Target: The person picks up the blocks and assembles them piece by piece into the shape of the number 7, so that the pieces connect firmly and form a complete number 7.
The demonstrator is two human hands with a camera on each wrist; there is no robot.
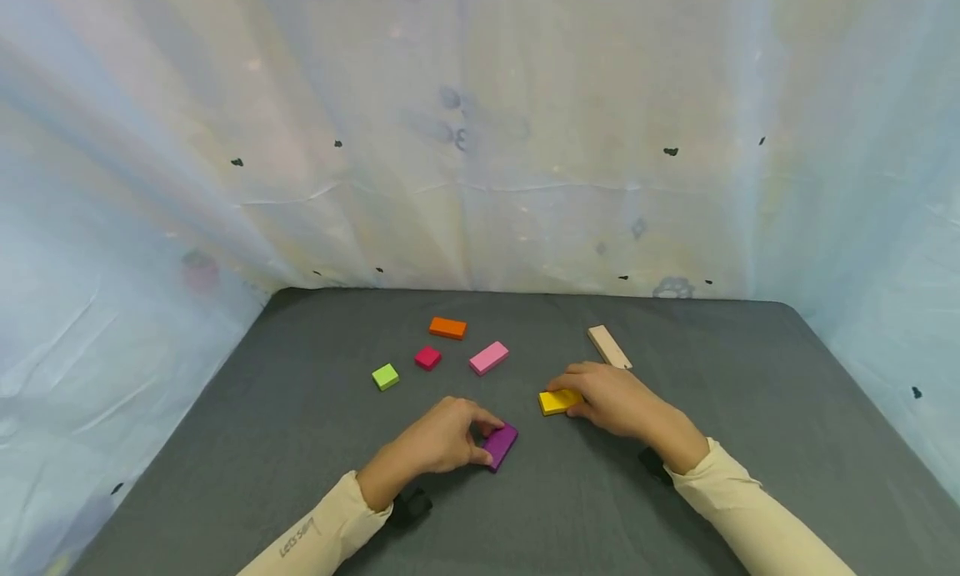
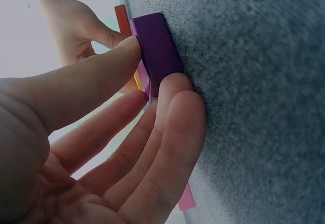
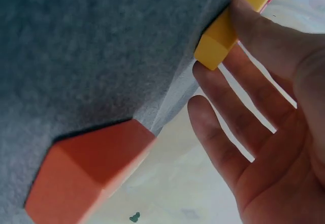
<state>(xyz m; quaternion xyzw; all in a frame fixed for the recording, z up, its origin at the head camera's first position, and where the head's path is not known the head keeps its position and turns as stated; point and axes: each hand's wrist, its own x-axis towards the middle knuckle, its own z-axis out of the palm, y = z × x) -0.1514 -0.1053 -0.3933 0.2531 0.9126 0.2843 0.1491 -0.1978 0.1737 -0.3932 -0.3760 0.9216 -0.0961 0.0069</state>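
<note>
My left hand (image 1: 444, 437) pinches a purple block (image 1: 501, 447) at the middle of the grey table. In the left wrist view the thumb is on one side of the purple block (image 2: 158, 46), with fingertips at its near end. To its right, my right hand (image 1: 611, 395) holds a yellow block (image 1: 557, 403) between thumb and fingers. The right wrist view shows the yellow block (image 3: 226, 28) low against the cloth, the other fingers spread beside it. A gap separates the purple and yellow blocks.
Beyond the hands lie an orange block (image 1: 447, 328), a pink block (image 1: 489, 358), a red block (image 1: 427, 358) and a lime green block (image 1: 386, 377). A beige block (image 1: 609, 347) lies behind my right hand. An orange-red block (image 3: 94, 173) shows in the right wrist view. Curtains (image 1: 525, 142) surround the table.
</note>
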